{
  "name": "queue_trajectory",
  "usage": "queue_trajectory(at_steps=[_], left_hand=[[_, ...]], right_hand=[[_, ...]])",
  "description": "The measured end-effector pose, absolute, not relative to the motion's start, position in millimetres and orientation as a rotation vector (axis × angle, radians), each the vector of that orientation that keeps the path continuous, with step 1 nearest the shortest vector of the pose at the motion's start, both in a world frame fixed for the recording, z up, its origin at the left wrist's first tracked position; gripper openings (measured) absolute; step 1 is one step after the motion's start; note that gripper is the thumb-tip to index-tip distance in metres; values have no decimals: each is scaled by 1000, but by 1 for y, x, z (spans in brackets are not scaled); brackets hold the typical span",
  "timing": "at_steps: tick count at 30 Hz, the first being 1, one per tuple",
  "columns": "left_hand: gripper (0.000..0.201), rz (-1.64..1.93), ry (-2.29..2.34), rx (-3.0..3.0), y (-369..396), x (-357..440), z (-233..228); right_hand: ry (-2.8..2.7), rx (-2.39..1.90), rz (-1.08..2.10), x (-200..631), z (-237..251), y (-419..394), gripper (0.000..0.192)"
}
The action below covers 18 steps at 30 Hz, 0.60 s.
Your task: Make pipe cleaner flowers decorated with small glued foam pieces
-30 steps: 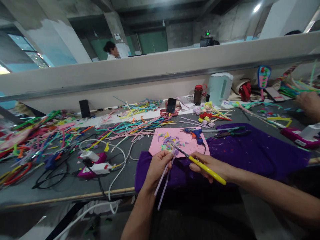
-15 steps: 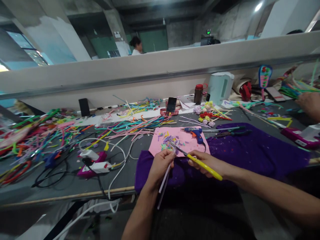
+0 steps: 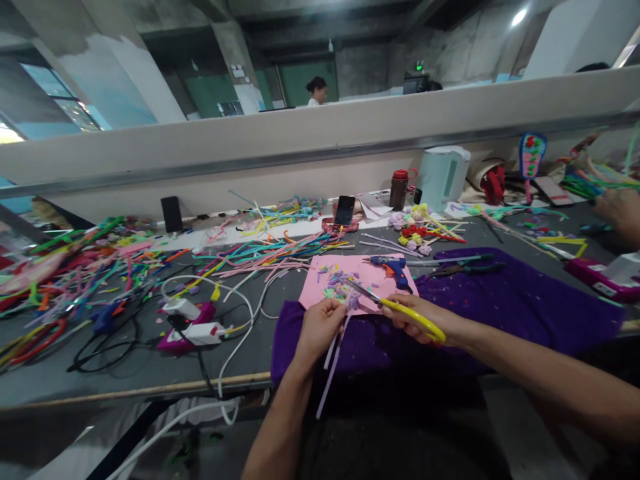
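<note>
My left hand is closed in a pinch on lavender pipe cleaners, whose ends hang down below the fingers. A small fuzzy lavender tuft shows just past my fingertips. Yellow-handled scissors are gripped in my right hand, the blades pointing up and left above the tuft. Beneath the blades lies a pink sheet scattered with small cut pieces in several colours. A blue glue gun rests on the sheet, beyond my right hand.
A purple cloth lies under the sheet. Pliers, loose pipe cleaners, a phone, a bottle and a kettle stand or lie behind. Power strips and cables sit left. Another person's hand is at right.
The scissors and my right hand have shifted slightly right, and the blades are a little farther from my left fingers. The lavender strands have swung, and the tuft shows more clearly.
</note>
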<state>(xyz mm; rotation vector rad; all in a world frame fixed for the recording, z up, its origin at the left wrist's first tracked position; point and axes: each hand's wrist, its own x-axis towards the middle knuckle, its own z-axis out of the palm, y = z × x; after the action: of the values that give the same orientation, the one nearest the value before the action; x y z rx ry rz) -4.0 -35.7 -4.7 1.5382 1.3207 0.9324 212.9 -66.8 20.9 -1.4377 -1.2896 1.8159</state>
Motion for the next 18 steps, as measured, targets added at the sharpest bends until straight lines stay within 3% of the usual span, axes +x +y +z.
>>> queue_trajectory(at_steps=[18], left_hand=[[33, 917, 1176, 1294, -38, 5, 3]], right_hand=[[-1581, -1379, 1670, 201, 22, -90, 37]])
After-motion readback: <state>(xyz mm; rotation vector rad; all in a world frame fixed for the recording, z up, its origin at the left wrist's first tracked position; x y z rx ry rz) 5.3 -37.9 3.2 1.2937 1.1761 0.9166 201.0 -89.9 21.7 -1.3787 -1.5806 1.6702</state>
